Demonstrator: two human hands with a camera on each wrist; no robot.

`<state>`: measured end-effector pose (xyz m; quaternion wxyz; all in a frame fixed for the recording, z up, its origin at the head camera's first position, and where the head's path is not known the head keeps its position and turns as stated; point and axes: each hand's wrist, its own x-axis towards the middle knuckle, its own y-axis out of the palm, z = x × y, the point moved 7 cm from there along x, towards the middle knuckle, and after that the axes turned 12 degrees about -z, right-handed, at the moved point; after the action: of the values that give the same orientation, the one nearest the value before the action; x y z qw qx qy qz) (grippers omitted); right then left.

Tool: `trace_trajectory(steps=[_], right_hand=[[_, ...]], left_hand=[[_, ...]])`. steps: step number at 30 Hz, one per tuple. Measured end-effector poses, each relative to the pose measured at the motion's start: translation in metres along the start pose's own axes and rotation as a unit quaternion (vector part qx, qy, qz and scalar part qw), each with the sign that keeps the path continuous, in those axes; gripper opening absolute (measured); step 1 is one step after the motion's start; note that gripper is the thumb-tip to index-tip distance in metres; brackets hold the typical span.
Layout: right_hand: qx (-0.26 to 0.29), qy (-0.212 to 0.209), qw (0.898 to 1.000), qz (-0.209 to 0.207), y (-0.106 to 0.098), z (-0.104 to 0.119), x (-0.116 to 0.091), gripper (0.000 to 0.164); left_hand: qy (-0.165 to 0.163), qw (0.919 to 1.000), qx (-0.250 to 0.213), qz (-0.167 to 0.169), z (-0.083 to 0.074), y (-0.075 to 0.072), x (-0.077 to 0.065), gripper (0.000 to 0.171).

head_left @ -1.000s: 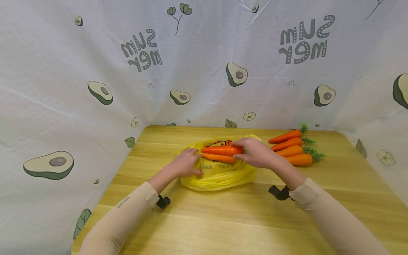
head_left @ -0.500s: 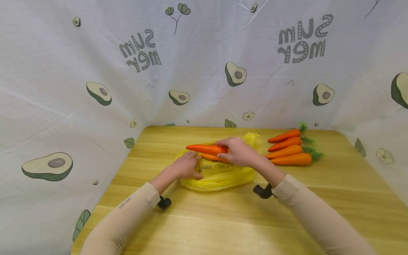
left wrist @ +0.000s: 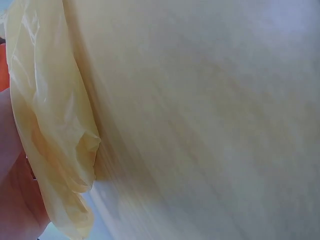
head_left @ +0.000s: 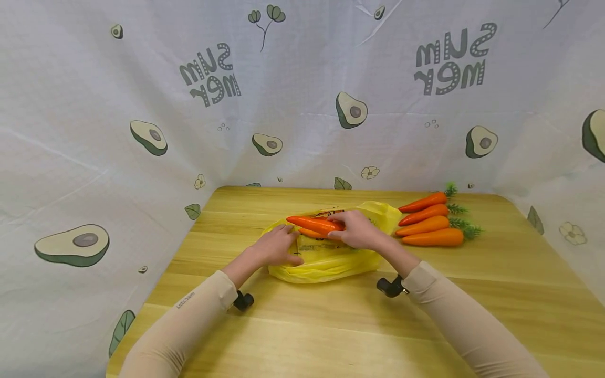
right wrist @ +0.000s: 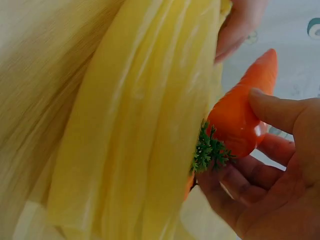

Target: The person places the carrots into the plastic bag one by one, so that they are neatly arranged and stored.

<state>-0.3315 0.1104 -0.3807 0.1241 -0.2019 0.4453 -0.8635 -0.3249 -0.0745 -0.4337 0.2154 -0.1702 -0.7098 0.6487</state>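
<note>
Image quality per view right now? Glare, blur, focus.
Head: mostly sharp, pale sheen on the near tabletop. Left wrist: hazy, tabletop washed out and soft, yellow bag clearer with bright creases. Right wrist: glossy highlights on the held carrot, tabletop blurry.

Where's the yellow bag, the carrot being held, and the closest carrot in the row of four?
Yellow bag (head_left: 326, 271): head view, on its near side.
Held carrot (right wrist: 237, 120): right wrist view, on its thick red-orange body.
Closest row carrot (head_left: 434, 239): head view, middle of its orange root.
</note>
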Motion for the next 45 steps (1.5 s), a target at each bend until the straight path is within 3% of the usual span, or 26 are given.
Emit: trace_trajectory(steps=[6,12,21,34,41,45], right_hand=[[0.008,0.01,1.0,0.012,0.0,-0.019,-0.003,0.046],[0.006,-0.007,1.0,-0.002,-0.007,-0.019,-0.008,0.046],[-0.077,-0.061,0.995,-0.036,-0.006,-0.018,-0.018,0.04],[-0.13,-0.052,0.989,-0.045,0.005,-0.018,-0.026,0.043],[-0.171,-0.069,0.981,-0.052,0.011,-0.021,-0.027,0.047],[-0.163,-0.063,0.983,-0.061,0.013,-0.024,-0.028,0.045]], left_hand=[[0.0,0.9999,-0.009,0.007,0.003,0.0,-0.001,0.081],[-0.004,0.9996,-0.026,0.014,0.004,0.001,-0.001,0.082],[-0.015,0.9977,-0.055,0.036,0.007,0.003,-0.005,0.087],[-0.01,0.999,-0.035,0.027,0.007,0.002,-0.005,0.093],[-0.013,0.9992,-0.023,0.03,0.007,0.002,-0.005,0.094],[-0.018,0.9991,-0.02,0.033,0.006,0.002,-0.005,0.094]])
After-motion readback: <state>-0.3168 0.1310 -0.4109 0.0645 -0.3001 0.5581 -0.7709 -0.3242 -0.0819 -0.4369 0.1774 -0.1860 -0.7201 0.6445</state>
